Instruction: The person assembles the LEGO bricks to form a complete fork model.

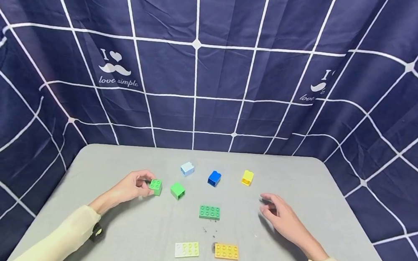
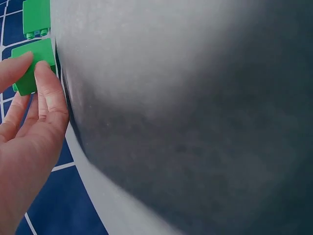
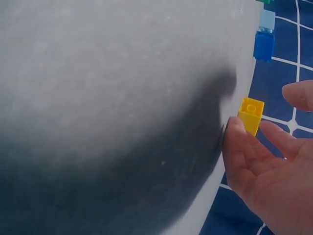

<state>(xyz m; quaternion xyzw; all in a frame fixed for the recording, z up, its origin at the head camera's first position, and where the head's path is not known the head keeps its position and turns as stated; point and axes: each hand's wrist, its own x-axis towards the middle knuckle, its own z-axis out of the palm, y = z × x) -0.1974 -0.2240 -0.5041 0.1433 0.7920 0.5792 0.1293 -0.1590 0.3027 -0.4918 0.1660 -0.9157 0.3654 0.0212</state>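
Note:
At the table's left, my left hand (image 1: 133,187) pinches a bright green building block (image 1: 155,186) between thumb and fingers, its studs facing up. The left wrist view shows the fingertips on the sides of that green block (image 2: 30,73). A second bright green block (image 1: 178,191) lies tipped just to its right, apart from the hand. My right hand (image 1: 280,215) hovers over the right side with fingers loosely bent and nothing held. Nearest to it is the yellow block (image 1: 247,178), farther back and to the left; the right wrist view shows this yellow block (image 3: 251,115) beyond the fingertips.
A light blue block (image 1: 187,169) and a dark blue block (image 1: 214,178) lie at the back middle. Nearer are a darker green brick (image 1: 209,212), a pale yellow-white brick (image 1: 187,250) and an orange brick (image 1: 226,251). Dark crumbs dot the grey table (image 1: 138,237). Navy curtain (image 1: 222,73) surrounds it.

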